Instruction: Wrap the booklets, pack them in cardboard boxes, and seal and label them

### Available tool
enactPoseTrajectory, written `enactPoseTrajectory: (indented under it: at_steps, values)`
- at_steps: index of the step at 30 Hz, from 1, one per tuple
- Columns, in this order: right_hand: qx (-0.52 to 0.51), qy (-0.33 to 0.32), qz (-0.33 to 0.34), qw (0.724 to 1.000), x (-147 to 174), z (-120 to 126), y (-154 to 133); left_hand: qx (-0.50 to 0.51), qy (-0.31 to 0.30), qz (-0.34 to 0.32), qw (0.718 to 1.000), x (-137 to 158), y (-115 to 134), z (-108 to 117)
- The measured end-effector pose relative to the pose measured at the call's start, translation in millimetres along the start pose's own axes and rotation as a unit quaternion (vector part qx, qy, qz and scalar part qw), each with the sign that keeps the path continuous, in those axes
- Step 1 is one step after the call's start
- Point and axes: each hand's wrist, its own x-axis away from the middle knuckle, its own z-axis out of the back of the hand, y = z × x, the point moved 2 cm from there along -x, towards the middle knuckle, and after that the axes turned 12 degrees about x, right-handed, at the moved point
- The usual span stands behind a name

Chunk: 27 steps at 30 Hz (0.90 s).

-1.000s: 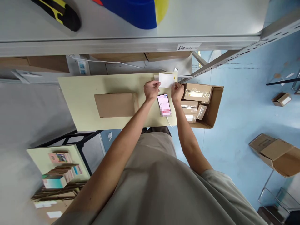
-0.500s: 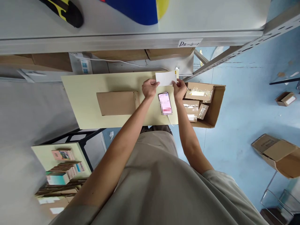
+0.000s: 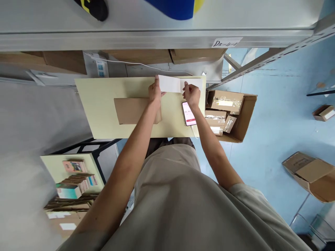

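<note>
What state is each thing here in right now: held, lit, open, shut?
White paper strip: held stretched between left hand and right hand.
Phone: screen lit, cable plugged in.
Flat cardboard box: closed, on the table.
Floor carton: open, holding packets.

The left forearm covers the right end of the flat cardboard box point(image 3: 133, 110), and the right hand point(image 3: 192, 96) hides the top of the phone point(image 3: 190, 115), whose screen text is too small to read. The blue-and-yellow object point(image 3: 178, 5) and black object point(image 3: 94, 7) on the shelf are cut off by the top edge. Whether each hand's grip pinches the white paper strip point(image 3: 174, 83) or merely touches it cannot be told.
</note>
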Motion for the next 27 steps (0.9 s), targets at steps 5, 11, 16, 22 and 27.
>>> enactPoseTrajectory:
  at_steps: [5,11,16,22,27]
  values:
    - [-0.020,-0.044,-0.085,0.995,-47.2,-16.5,-4.1,0.008,0.018,0.005,1.000,-12.9,6.8,3.1]
    - [-0.009,-0.052,-0.161,0.986,-61.6,-34.4,2.3,-0.054,0.014,-0.035,0.998,-34.1,13.2,4.7]
    - [-0.003,-0.059,-0.174,0.983,-64.2,-34.8,4.9,-0.065,0.009,-0.044,0.997,-37.2,15.9,9.0]
    - [0.008,-0.052,-0.176,0.983,-67.7,-34.9,3.1,-0.109,0.022,-0.044,0.993,-38.9,23.1,12.1]
    - [0.004,-0.053,-0.180,0.982,-67.5,-34.5,1.7,-0.124,0.028,-0.040,0.991,-27.1,22.7,12.3]
